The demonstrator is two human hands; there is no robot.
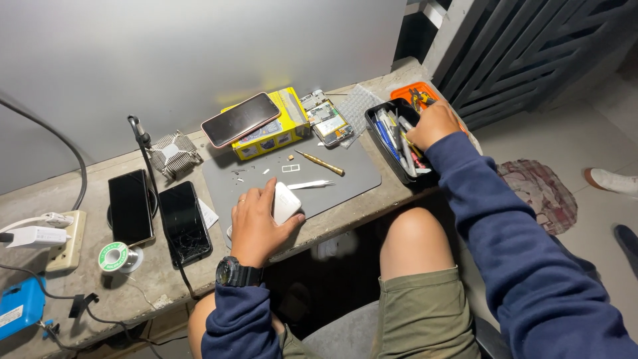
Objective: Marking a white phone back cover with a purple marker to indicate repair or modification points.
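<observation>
- A grey work mat lies on the concrete counter, strewn with small screws and bits, a gold-handled screwdriver and a pair of white tweezers.
- Behind the mat sits a yellow box with a pink-edged phone lying on top, and just beside it an opened phone body with its circuit boards showing.
- Left of the mat are two dark phones: one with a cracked screen, the other resting on a round pad. A spool of solder wire stands near them, and a white plug sits in a socket strip at the far left.
- A thin black stand and its cable rise between the phones and the mat.
- The left hand lies flat near the front edge of the mat, fingers curled around a small white device, holding it down; a black watch is on that wrist.
- The right hand reaches into the black tool case at the right end of the counter, fingers bent among the pens and tools; what it grips, if anything, I cannot tell.
- An orange tray sits just behind the case.
- The white device is well apart from the right hand, with the tweezers and screwdriver between.
</observation>
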